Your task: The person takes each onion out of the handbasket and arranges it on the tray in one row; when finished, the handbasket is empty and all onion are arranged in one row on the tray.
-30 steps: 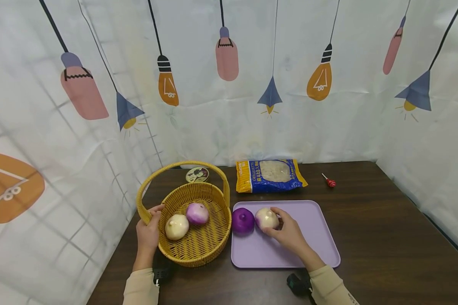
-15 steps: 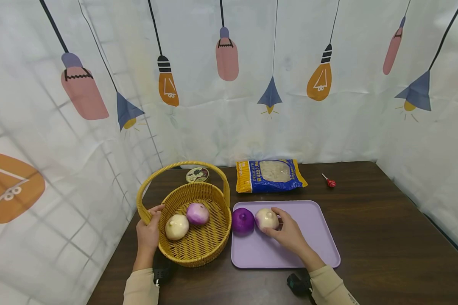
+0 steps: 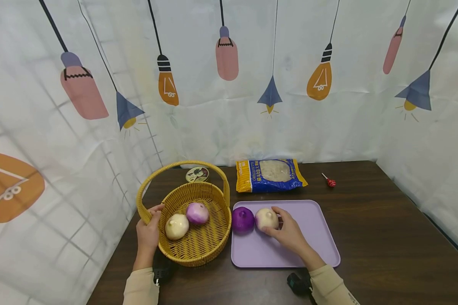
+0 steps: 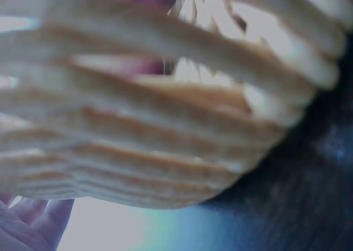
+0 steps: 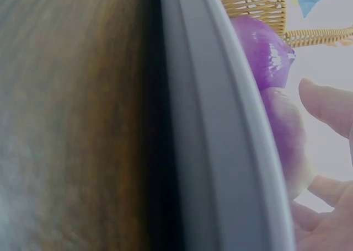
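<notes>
My left hand [image 3: 148,233] grips the yellow wicker basket [image 3: 194,254] at its left side, where the handle [image 3: 141,203] meets the rim. In the basket lie a white onion [image 3: 177,227] and a pinkish-purple onion [image 3: 197,213]. The left wrist view shows the weave [image 4: 154,129] close up, with part of the left hand [image 4: 33,223] below. My right hand [image 3: 289,233] has its thumb and fingers around a white onion with a purple tinge [image 3: 266,219]. It sits on the lilac tray [image 3: 290,256], against a deep purple onion [image 3: 242,220].
A blue and yellow food packet [image 3: 272,176] lies behind the tray. Behind the basket stands a small round tin [image 3: 197,174]. A red lollipop [image 3: 330,182] is at the back right of the dark wooden table [image 3: 385,237]. Patterned white cloth [image 3: 229,118] encloses the table.
</notes>
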The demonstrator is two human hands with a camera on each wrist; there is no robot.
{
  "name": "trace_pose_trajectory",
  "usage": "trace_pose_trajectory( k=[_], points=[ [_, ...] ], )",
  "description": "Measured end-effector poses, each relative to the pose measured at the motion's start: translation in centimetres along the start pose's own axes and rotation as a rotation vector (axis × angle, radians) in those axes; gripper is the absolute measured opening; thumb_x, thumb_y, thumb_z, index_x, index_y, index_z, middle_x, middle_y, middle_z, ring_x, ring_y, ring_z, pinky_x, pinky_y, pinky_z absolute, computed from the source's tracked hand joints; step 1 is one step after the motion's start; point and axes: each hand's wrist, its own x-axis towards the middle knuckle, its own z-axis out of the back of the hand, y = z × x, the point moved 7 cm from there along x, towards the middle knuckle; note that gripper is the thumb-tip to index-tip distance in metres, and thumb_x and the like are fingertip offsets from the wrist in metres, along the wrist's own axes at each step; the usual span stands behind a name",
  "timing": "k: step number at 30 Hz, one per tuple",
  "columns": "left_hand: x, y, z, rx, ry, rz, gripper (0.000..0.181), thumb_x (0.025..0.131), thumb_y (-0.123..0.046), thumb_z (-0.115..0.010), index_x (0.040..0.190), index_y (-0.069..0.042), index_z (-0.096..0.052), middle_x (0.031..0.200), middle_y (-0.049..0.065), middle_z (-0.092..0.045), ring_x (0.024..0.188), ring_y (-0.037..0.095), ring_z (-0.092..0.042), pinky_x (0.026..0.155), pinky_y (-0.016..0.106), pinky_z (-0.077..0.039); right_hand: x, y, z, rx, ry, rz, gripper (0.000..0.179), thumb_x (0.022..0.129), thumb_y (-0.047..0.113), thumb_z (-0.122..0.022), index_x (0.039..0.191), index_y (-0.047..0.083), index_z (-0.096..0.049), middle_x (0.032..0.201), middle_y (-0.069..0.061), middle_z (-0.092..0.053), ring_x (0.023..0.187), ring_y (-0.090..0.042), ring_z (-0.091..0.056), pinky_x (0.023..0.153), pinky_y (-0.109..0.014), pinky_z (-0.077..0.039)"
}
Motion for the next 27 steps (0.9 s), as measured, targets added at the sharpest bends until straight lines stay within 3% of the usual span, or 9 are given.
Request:
trace_pose_trajectory(
  k=[10, 16, 22, 27],
  points=[
    [-0.1, -0.2, 0.0, 0.002, -0.019, -0.032, 0.033, 0.102, -0.025, -0.052, 0.114, 0.002, -0.068, 0.124, 0.016, -0.065, 0.112, 0.002, -0.053, 0.092, 0.011, -0.036, 0.0, 0.1, 0.3, 0.038, -0.016, -0.001, 0.077, 0.078, 0.029, -0.084, 0.140, 0.001, -0.048, 0.132, -0.021, -0.055, 0.104, -0.033, -0.062, 0.087, -0.047, -0.052],
    [0.0, -0.5, 0.1, 0.005, -0.023, -0.046, 0.034, 0.102, -0.026, -0.052, 0.113, 0.002, -0.067, 0.122, 0.016, -0.066, 0.111, 0.002, -0.054, 0.092, 0.011, -0.036, 0.1, 0.4, 1.0, 0.050, -0.095, 0.033, 0.068, 0.080, 0.028, -0.081, 0.137, 0.004, -0.052, 0.134, -0.022, -0.053, 0.111, -0.040, -0.058, 0.091, -0.052, -0.049],
    [0.0, -0.4, -0.2, -0.009, -0.010, -0.041, 0.035, 0.103, -0.027, -0.051, 0.116, 0.001, -0.067, 0.124, 0.017, -0.064, 0.113, 0.005, -0.053, 0.093, 0.011, -0.035, -0.2, 1.9, 2.3, 0.003, -0.200, 0.172, 0.060, 0.083, 0.030, -0.078, 0.133, 0.006, -0.056, 0.134, -0.015, -0.054, 0.123, -0.036, -0.050, 0.100, -0.055, -0.040],
    [-0.1, -0.1, 0.0, -0.002, -0.018, -0.034, 0.035, 0.102, -0.027, -0.052, 0.116, 0.001, -0.067, 0.124, 0.017, -0.064, 0.112, 0.003, -0.052, 0.091, 0.012, -0.035, -1.1, 4.0, 2.3, -0.013, -0.247, 0.312, 0.053, 0.083, 0.022, -0.078, 0.129, 0.007, -0.059, 0.134, -0.013, -0.055, 0.126, -0.031, -0.048, 0.103, -0.055, -0.036]
  ],
)
